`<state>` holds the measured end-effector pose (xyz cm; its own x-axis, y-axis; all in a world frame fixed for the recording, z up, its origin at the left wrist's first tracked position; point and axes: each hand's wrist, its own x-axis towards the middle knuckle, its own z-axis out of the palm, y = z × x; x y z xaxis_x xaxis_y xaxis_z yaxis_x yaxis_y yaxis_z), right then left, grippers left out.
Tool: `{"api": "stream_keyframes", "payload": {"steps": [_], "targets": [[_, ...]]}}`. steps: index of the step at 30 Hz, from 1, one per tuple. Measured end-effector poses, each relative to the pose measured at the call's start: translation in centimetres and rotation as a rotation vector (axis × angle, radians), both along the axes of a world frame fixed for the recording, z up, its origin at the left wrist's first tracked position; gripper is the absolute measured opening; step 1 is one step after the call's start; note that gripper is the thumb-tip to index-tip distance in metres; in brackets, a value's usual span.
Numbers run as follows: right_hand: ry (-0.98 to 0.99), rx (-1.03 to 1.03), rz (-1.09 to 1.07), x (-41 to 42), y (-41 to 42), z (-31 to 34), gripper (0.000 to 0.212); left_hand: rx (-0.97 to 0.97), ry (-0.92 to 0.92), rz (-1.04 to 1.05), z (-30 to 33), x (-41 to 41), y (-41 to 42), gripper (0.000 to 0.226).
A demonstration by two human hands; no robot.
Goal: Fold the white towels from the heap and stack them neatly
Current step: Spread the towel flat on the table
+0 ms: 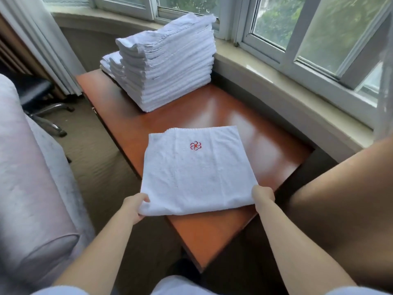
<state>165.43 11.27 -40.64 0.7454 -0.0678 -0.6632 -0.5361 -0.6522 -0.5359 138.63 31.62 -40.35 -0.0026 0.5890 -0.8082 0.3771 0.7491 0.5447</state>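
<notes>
Both hands pinch the towel's (200, 171) near corners, left hand (136, 206) leftward, right hand (263, 195) rightward; the stack (170, 67) lies far-left, nearer the left hand.

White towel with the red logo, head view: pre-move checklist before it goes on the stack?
1. Left hand grips the near left corner of the folded white towel with the red embroidered logo: ok.
2. Right hand grips the near right corner: ok.
3. Towel lies flat and smooth on the glossy reddish wooden table: ok.
4. Near left corner overhangs the table edge: not ok if another fold is planned there.
5. Tall stack of folded white towels stands upright; top layers ruffled, edges uneven: not ok.
6. Bare table between towel and stack: ok.
</notes>
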Motion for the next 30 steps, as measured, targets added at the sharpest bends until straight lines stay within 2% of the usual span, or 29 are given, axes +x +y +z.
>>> {"api": "stream_keyframes", "payload": {"steps": [4, 8, 12, 14, 17, 20, 21, 22, 24, 26, 27, 30], "targets": [[-0.045, -0.092, 0.148, 1.1, 1.4, 0.8, 0.037, 0.059, 0.04, -0.132, 0.0, 1.5, 2.3, 0.06], [-0.055, -0.078, 0.213, 3.3, 4.4, 0.8, 0.04, 0.17, 0.085, -0.129, 0.0, 4.0, 5.9, 0.046], [-0.084, -0.112, 0.235, 5.6, 7.7, 0.1, 0.032, 0.097, 0.069, -0.194, 0.2, 6.8, 8.9, 0.039], [-0.102, -0.219, 0.285, 6.3, 8.8, -0.3, 0.023, 0.054, 0.15, -0.269, 0.4, 7.9, 9.8, 0.039], [-0.171, -0.408, 0.4, 7.3, 9.7, -0.3, 0.026, -0.021, 0.363, -0.491, 1.3, 8.8, 11.4, 0.034], [-0.175, -0.358, 0.427, 8.6, 10.5, 0.1, 0.013, -0.089, 0.414, -0.562, 1.8, 9.5, 13.3, 0.015], [-0.16, -0.306, 0.411, 9.1, 11.0, 0.3, 0.011, -0.119, 0.367, -0.511, 2.2, 9.8, 13.7, 0.006], [-0.147, -0.227, 0.357, 9.6, 11.6, 0.7, 0.013, -0.124, 0.287, -0.431, 2.5, 10.1, 14.1, 0.008], [-0.163, 0.005, 0.146, 10.8, 13.2, 2.3, 0.02, -0.072, 0.003, -0.246, 3.8, 11.3, 14.9, 0.011], [-0.222, 0.249, -0.056, 12.1, 14.6, 5.2, 0.02, 0.059, -0.283, -0.1, 5.9, 12.6, 16.0, 0.005], [-0.256, 0.364, -0.14, 12.7, 14.9, 6.9, 0.017, 0.142, -0.391, -0.039, 6.8, 13.0, 16.6, 0.01], [-0.328, 0.6, -0.244, 13.5, 14.4, 10.7, 0.011, 0.35, -0.653, 0.111, 8.9, 12.4, 17.4, 0.009]]}}
